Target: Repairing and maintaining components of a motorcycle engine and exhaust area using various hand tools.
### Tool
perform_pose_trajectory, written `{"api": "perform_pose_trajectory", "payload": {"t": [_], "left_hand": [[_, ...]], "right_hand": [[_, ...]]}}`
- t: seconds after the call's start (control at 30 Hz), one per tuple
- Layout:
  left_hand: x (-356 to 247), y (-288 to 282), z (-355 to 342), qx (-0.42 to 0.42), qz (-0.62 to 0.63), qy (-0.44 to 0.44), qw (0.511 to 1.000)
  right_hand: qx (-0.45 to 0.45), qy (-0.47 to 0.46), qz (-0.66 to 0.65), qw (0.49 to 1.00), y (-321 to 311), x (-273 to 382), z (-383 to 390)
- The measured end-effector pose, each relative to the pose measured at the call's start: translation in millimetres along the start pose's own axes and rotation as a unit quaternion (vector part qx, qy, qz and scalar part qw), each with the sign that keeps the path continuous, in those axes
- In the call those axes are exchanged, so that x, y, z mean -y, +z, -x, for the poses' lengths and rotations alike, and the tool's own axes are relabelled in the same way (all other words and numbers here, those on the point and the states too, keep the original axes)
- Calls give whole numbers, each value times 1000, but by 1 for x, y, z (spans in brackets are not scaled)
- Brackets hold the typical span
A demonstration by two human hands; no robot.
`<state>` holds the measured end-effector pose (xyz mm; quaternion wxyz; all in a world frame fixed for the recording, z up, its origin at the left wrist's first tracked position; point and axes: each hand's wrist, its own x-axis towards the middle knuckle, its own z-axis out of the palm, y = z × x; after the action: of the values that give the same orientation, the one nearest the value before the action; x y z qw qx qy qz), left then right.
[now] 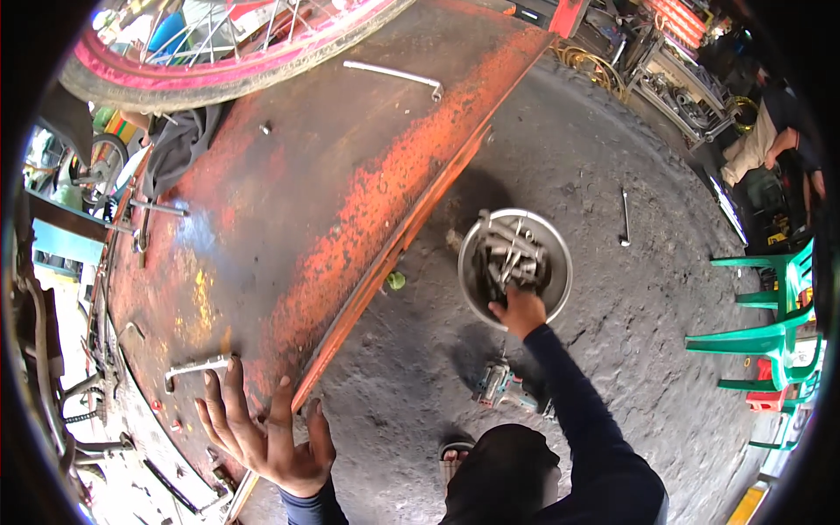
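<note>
My left hand (267,442) is raised at the near end of the rusty red metal bench (297,210), its fingers spread and holding nothing. Close to its fingertips lies a silver wrench (198,367) with a bent end. On the right, my right hand (523,313) reaches over the near rim of a round metal bowl (565,254) on the floor. Several sockets and other metal tool pieces (509,245) fill the bowl's middle. The fingers of that hand dip among them and are hidden, so what they grip does not show.
A pink bicycle wheel (236,77) overhangs the bench's far left, near a long wrench (394,73). On the floor are a teal power tool (497,383), another wrench (625,217) and green plastic chairs (744,341). A person (774,131) is at the far right.
</note>
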<state>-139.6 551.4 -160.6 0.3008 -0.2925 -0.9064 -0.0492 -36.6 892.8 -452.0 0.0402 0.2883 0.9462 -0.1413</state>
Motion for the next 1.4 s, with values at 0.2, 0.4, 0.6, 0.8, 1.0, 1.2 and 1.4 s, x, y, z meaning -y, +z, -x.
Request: {"api": "perform_pose_trajectory", "payload": {"t": [0.2, 0.4, 0.6, 0.8, 1.0, 1.2, 1.4], "left_hand": [[-22, 17, 72, -14, 441, 23, 897], [-84, 151, 185, 300, 750, -407, 427], [-115, 217, 220, 351, 799, -447, 195], [-99, 168, 262, 385, 774, -476, 161], [-78, 164, 316, 322, 782, -491, 209], [-70, 166, 300, 437, 720, -457, 285], [-66, 171, 288, 534, 645, -343, 425]], "right_hand": [[-15, 90, -24, 996, 53, 38, 81], [-169, -174, -150, 958, 17, 66, 113], [-178, -156, -84, 968, 5, 45, 59], [125, -125, 120, 977, 11, -22, -8], [94, -211, -16, 973, 10, -14, 18], [235, -98, -53, 966, -7, -18, 18], [-11, -158, -23, 987, 6, -23, 27]]}}
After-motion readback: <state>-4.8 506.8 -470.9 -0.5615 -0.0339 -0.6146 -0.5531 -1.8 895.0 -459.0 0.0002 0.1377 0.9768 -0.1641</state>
